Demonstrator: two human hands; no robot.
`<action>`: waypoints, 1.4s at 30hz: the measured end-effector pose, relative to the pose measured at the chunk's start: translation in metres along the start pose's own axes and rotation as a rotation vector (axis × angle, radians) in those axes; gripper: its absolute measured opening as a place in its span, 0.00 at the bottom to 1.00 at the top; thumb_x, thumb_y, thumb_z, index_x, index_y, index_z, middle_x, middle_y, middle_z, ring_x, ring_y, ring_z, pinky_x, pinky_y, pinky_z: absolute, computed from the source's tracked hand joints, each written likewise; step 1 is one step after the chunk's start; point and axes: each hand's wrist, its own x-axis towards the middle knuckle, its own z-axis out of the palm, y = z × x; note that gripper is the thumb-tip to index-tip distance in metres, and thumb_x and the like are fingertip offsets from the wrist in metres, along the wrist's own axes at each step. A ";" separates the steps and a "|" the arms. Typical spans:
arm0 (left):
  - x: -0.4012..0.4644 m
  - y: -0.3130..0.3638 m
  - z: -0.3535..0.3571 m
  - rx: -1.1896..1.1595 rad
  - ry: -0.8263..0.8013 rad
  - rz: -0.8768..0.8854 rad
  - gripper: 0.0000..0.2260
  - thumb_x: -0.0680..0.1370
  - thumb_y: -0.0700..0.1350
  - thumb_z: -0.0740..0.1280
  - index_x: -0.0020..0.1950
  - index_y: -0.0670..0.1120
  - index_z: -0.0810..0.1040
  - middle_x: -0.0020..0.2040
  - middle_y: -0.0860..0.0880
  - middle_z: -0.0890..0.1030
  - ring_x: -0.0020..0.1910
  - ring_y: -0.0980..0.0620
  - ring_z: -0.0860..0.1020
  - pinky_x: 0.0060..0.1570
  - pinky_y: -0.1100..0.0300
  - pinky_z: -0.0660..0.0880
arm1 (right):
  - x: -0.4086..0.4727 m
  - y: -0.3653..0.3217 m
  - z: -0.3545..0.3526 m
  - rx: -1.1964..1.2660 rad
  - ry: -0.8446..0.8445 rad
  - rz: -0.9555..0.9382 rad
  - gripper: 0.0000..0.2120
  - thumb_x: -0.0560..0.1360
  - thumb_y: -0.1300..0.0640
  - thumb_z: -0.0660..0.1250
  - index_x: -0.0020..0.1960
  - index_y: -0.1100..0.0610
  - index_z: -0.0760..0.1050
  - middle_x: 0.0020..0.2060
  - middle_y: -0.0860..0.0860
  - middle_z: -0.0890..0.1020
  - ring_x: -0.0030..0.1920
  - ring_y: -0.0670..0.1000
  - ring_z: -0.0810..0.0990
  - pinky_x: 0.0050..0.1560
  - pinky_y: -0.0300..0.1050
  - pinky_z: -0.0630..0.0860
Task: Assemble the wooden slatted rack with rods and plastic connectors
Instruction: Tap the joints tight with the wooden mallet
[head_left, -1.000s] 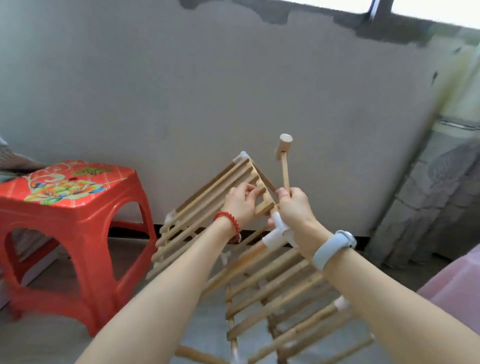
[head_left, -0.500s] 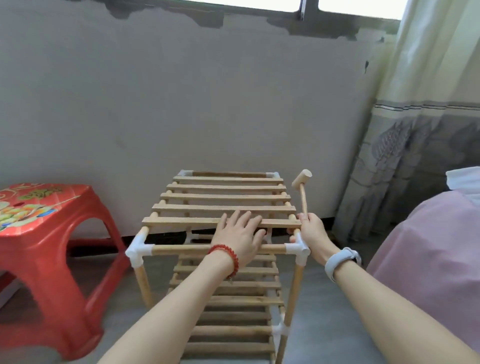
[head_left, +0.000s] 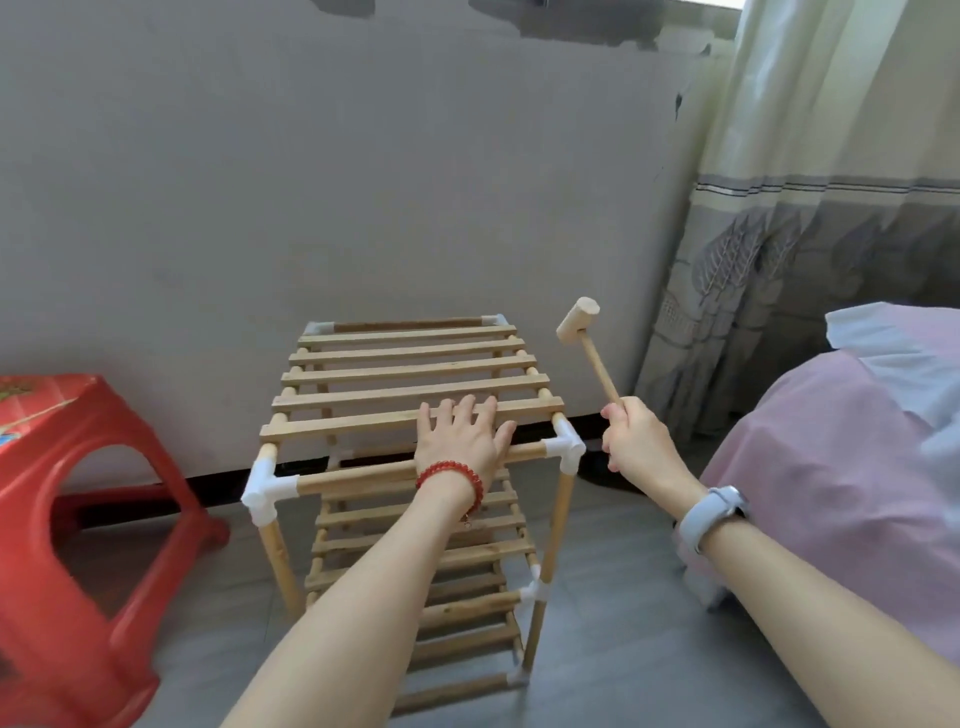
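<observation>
Here, upright on the grey floor (head_left: 623, 597) against the pale wall (head_left: 311, 156): wooden rack (head_left: 410, 384), slatted tiers stacked, rods joined by white plastic connectors (head_left: 267, 488). Left hand (head_left: 460, 441) flat with straight fingers on the top front slats and front rod. Right hand (head_left: 636, 441) off the rack's right corner, curled round the handle of a small wooden mallet (head_left: 589, 348), head raised. Red plastic stool (head_left: 62, 519) at left, curtain (head_left: 831, 208) and pink bed cover (head_left: 831, 467) at right

Matt bare-wood rack (head_left: 410, 387) w/ white plastic connectors (head_left: 267, 488), glossy plastic stool (head_left: 62, 519)
</observation>
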 end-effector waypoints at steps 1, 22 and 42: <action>0.002 0.002 0.001 -0.003 -0.006 -0.004 0.24 0.81 0.59 0.42 0.77 0.54 0.51 0.77 0.49 0.55 0.76 0.46 0.51 0.74 0.44 0.44 | -0.002 0.001 -0.009 -0.071 -0.004 -0.011 0.14 0.82 0.53 0.50 0.55 0.57 0.72 0.43 0.56 0.78 0.44 0.58 0.77 0.49 0.56 0.76; -0.039 -0.015 0.012 0.156 0.109 0.130 0.23 0.82 0.56 0.41 0.77 0.55 0.46 0.78 0.51 0.48 0.77 0.47 0.45 0.73 0.41 0.43 | -0.100 0.011 -0.032 -0.422 -0.089 0.068 0.14 0.81 0.52 0.50 0.53 0.56 0.72 0.49 0.57 0.79 0.49 0.61 0.76 0.51 0.54 0.73; -0.042 -0.007 0.009 0.036 0.062 0.099 0.19 0.83 0.54 0.45 0.74 0.58 0.59 0.78 0.49 0.51 0.77 0.46 0.46 0.71 0.42 0.49 | -0.113 -0.017 -0.037 -0.319 0.152 -0.105 0.12 0.81 0.52 0.52 0.54 0.56 0.71 0.40 0.57 0.79 0.44 0.64 0.77 0.45 0.56 0.74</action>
